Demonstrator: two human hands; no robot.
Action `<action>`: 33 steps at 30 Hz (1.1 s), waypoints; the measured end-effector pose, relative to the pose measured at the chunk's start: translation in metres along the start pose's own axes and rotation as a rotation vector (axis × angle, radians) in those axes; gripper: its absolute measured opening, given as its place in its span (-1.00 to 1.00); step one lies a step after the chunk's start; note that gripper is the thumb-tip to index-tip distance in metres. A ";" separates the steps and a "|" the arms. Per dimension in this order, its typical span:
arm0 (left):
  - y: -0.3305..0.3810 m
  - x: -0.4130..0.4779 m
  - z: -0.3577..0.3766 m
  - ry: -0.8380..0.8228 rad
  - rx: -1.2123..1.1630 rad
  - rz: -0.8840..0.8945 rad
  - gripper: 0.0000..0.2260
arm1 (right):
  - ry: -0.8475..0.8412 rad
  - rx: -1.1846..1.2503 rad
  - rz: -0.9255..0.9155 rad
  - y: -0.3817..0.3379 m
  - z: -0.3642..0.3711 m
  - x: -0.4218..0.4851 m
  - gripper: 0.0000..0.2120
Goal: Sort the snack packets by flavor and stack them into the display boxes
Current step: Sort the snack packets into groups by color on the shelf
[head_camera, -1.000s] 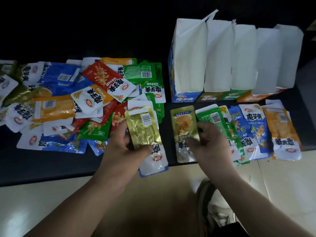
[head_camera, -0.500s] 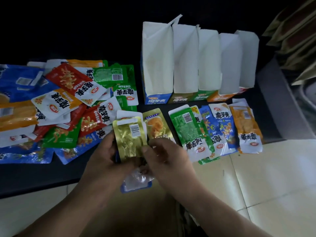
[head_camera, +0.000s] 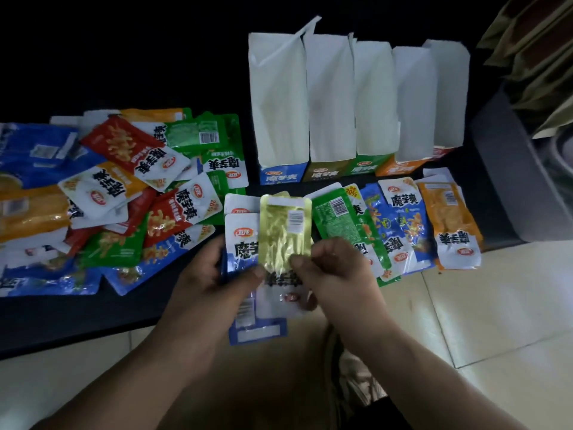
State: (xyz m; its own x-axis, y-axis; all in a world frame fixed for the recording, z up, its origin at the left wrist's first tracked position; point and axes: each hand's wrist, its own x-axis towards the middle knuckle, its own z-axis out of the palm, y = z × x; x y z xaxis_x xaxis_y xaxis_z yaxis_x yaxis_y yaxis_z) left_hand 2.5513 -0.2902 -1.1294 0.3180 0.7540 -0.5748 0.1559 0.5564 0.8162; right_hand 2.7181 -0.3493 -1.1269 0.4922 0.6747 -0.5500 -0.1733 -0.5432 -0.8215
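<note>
Five boxes (head_camera: pixel 372 103), black table (head_camera: pixel 93 318), tiled floor (head_camera: pixel 496 305)

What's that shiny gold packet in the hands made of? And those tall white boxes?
The shiny gold snack packet looks like thin foil-lined plastic film: glossy, crinkled, glinting in patches. The tall white display boxes look like matte cardboard: flat stiff walls, folded edges, no shine.
</note>
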 end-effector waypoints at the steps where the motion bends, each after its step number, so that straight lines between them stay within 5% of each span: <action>1: 0.001 0.000 -0.001 0.033 -0.005 0.005 -0.62 | 0.050 -0.025 -0.023 -0.001 -0.004 0.005 -0.81; 11: 0.002 -0.003 -0.020 0.145 -0.046 -0.002 -0.61 | 0.148 -0.516 -0.282 0.005 -0.004 0.031 -0.84; 16: 0.002 -0.004 -0.020 0.113 -0.053 -0.026 -0.59 | 0.146 -1.045 -0.370 0.002 0.001 0.036 -0.75; 20: 0.006 -0.003 -0.011 0.071 -0.095 -0.030 -0.57 | 0.107 -0.706 -0.422 -0.011 -0.004 0.016 -0.81; 24: 0.016 -0.008 0.009 -0.019 -0.037 0.037 -0.64 | -0.300 -0.200 -0.051 -0.026 -0.007 -0.001 -0.81; 30: 0.021 -0.009 0.037 -0.103 0.286 0.134 -0.78 | -0.001 -0.188 -0.186 -0.027 -0.041 0.008 -0.95; 33: 0.019 -0.007 0.053 -0.119 0.338 0.178 -0.82 | -0.040 -0.256 -0.209 -0.031 -0.059 0.006 -0.91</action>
State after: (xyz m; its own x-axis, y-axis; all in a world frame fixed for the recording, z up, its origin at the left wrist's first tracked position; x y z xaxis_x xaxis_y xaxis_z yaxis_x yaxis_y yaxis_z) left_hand 2.6019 -0.3031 -1.1066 0.4707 0.7713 -0.4283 0.3812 0.2599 0.8872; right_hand 2.7766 -0.3577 -1.0964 0.4598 0.8013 -0.3828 0.1503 -0.4951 -0.8557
